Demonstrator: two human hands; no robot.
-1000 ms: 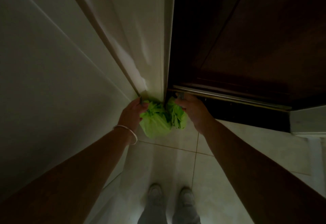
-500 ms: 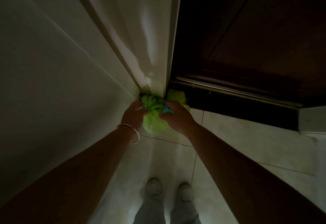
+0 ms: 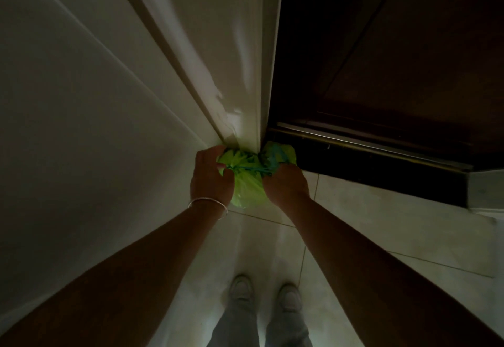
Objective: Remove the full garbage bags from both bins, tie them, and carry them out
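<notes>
A bright green garbage bag [image 3: 246, 183] sits on the tiled floor in the corner where the pale wall meets the dark door. A second green bag [image 3: 281, 153] lies just behind it, against the door threshold. My left hand [image 3: 211, 176], with a thin bangle at the wrist, grips the front bag's gathered neck from the left. My right hand [image 3: 286, 187] grips the twisted top from the right. The bag's neck is bunched between both hands. No bins are in view.
A dark wooden door [image 3: 395, 60] with a metal threshold strip [image 3: 368, 147] fills the upper right. A pale wall panel [image 3: 95, 101] runs along the left. Light floor tiles [image 3: 381, 224] spread to the right. My two shoes [image 3: 266, 292] stand below.
My right hand has come left from the rear bag onto the front bag's top. Both hands now pinch its neck together, and the rear bag lies free by the threshold.
</notes>
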